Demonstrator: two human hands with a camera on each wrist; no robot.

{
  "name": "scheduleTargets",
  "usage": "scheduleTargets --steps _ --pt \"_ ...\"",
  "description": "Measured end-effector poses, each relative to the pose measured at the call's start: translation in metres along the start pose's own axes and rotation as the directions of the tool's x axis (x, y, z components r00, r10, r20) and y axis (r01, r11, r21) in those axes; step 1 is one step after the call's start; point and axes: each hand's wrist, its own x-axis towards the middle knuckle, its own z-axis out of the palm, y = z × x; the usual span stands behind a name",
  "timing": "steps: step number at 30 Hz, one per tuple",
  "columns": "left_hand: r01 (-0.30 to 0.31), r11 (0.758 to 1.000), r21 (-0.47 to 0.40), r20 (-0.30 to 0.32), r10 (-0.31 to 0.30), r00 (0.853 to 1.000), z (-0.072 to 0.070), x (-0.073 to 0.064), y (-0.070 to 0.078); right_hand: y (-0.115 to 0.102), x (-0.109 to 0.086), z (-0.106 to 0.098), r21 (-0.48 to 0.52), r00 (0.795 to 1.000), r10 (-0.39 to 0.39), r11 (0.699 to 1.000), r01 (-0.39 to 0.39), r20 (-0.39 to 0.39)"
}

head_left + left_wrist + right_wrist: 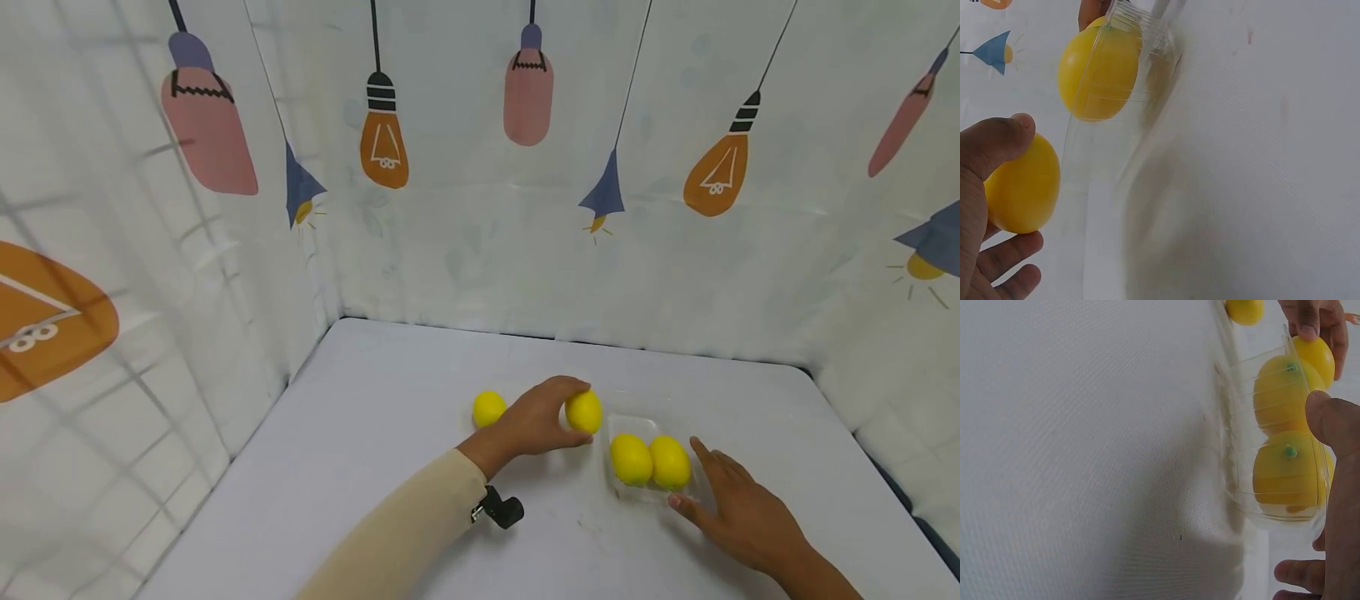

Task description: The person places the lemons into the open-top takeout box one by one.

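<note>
My left hand point(536, 421) pinches a smooth yellow lemon point(583, 412) between thumb and fingers, just left of a clear plastic container point(633, 426). Inside that container two more lemons sit side by side, a left one point(630, 461) and a right one point(671, 463). Green stem spots show on both through the clear wall in the right wrist view. At the container's right side is my right hand point(742, 510), thumb and fingers spread around the near right corner with nothing gripped. Another lemon point(489, 408) lies on the table behind my left wrist.
A white table point(375, 367) spreads under everything. White cloth walls point(465, 250) printed with lamps and bulbs enclose its back and sides. A small black device point(504, 509) is strapped to my left wrist.
</note>
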Motion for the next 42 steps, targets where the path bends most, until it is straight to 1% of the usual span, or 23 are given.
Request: scheduleTargets --steps 10,16,34,42 --pt "0.015 0.999 -0.029 0.008 -0.015 1.0 0.003 0.008 0.004 0.0 0.001 0.001 -0.007 1.0 0.001 1.0 -0.001 0.001" --pt "0.022 0.999 -0.047 0.022 -0.021 1.0 0.005 0.013 0.007 0.0 0.003 0.001 -0.011 1.0 0.011 1.0 -0.01 0.014" --pt "0.017 0.999 -0.033 0.036 -0.016 0.999 0.012 0.029 0.018 0.003 0.004 0.003 -0.009 1.0 0.016 1.0 -0.016 0.023" --pt "0.034 0.998 -0.052 0.037 -0.032 0.999 0.018 0.036 0.019 0.0 0.004 0.001 -0.003 0.999 0.022 1.0 -0.021 0.03"
